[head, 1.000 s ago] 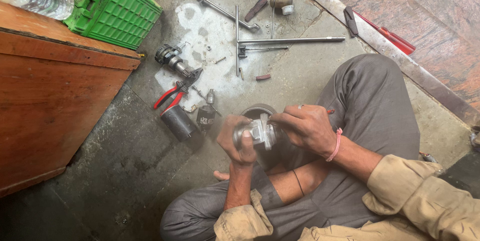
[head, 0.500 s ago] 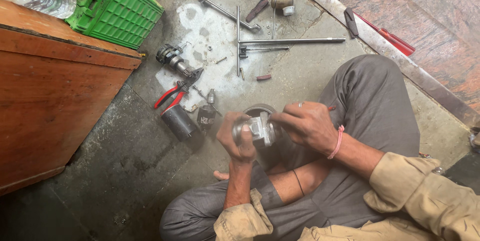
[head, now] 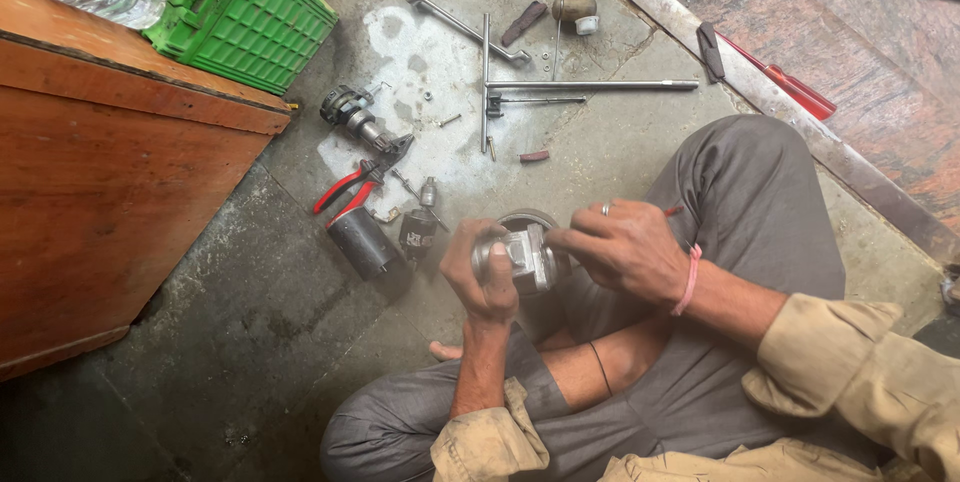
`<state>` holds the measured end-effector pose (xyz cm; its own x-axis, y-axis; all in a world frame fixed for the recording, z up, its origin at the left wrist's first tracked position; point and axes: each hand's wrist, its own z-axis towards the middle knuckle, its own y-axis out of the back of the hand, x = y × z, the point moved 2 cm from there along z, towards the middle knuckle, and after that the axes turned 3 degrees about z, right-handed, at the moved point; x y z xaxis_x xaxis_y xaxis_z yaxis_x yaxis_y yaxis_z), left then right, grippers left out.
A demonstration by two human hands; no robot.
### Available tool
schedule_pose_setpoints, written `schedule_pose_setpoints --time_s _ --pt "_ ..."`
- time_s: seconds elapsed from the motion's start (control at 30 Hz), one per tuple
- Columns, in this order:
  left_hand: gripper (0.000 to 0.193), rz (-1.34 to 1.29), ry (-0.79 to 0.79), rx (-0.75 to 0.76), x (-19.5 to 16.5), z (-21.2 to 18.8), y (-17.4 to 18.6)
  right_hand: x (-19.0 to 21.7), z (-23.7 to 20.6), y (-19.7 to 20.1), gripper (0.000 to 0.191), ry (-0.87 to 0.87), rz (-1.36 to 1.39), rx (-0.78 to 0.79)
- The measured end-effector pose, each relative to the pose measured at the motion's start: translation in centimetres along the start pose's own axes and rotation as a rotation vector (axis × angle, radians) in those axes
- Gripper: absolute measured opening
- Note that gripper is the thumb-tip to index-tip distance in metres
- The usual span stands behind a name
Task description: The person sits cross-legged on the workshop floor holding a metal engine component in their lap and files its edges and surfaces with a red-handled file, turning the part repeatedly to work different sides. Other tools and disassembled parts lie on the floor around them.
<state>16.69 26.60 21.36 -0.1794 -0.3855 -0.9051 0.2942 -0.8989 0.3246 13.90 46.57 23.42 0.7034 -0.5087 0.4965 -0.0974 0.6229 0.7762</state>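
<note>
I have the silver metal housing (head: pixel 520 257) gripped in my left hand (head: pixel 482 277) above my lap, its long axis lying left-right; my right hand (head: pixel 625 247) pinches its right end, equally close.

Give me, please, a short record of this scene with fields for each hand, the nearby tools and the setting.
left hand: left hand grips a silver metal part from below
right hand: right hand rests its fingers on the same part, from the side
near floor items: red-handled pliers, dark cylinder, long metal rod
setting: person seated cross-legged on a concrete floor, wooden cabinet and green crate to one side
</note>
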Motion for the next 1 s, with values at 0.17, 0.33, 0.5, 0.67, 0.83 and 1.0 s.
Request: schedule_pose_setpoints --time_s 0.17,0.33,0.5,0.67,0.83,1.0 --pt "0.036 -0.014 0.002 -0.002 0.06 -0.09 -0.06 0.26 -0.16 -0.02 0.035 -0.005 -0.003 0.002" --pt "0.036 0.016 0.001 0.0 0.02 -0.06 -0.05 0.16 -0.1 0.15 0.04 0.015 -0.034 0.016" --pt "0.035 0.03 -0.01 0.003 -0.04 -0.07 -0.1 0.1 -0.17 0.27 0.038 0.027 -0.038 0.024" --pt "0.035 0.018 -0.008 0.0 0.03 0.01 -0.1 0.13 -0.41 0.29 0.044 0.066 -0.045 0.039" --pt "0.035 0.028 -0.013 0.004 0.04 -0.11 -0.15 -0.14 -0.35 0.15 0.04 0.036 -0.076 0.061" --pt "0.034 0.021 -0.002 0.001 0.1 0.0 -0.2 0.16 -0.52 0.31 0.041 0.063 -0.055 0.042"
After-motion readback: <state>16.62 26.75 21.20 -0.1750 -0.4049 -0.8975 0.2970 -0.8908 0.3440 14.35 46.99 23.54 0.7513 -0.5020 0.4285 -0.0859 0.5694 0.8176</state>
